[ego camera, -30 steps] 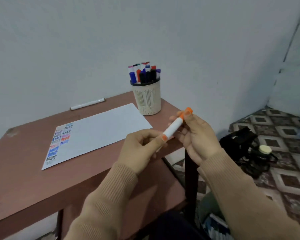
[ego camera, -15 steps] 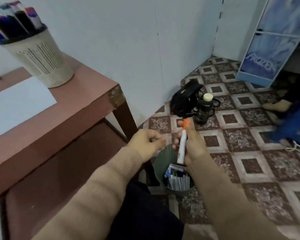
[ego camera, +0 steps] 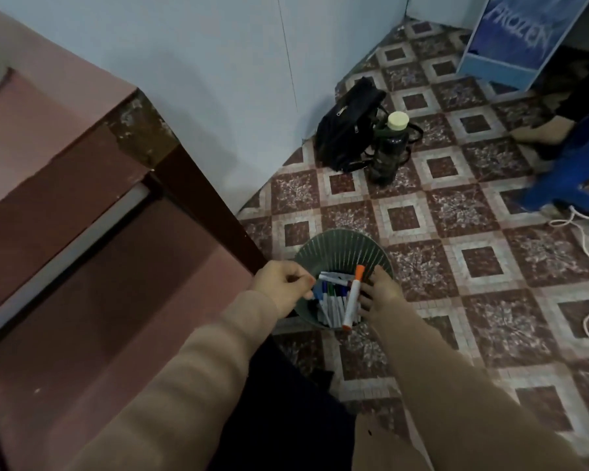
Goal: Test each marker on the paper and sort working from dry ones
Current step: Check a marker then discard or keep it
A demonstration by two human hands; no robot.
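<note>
The right hand (ego camera: 381, 294) grips a white marker with an orange cap (ego camera: 353, 300) between curled fingers and thumb. It holds the marker nearly upright, cap end up, over the open mouth of a round dark green ribbed plastic bin (ego camera: 340, 239) that stands on the brown-and-cream patterned tile floor (ego camera: 483, 260). The marker's lower end shows in front of the bin's near rim. Inside the bin lies a heap of white markers with blue, green and dark caps (ego camera: 330, 302). The left hand (ego camera: 283, 287) hovers at the bin's left rim, its fingers curled into the palm with nothing visible in them. Both arms wear beige knit sleeves. A reddish-brown wooden table (ego camera: 82, 130) fills the left side. Against the pale wall sits a black zipped bag (ego camera: 347, 127), with a dark bottle with a cream cap (ego camera: 390, 147) just beside it.
</note>
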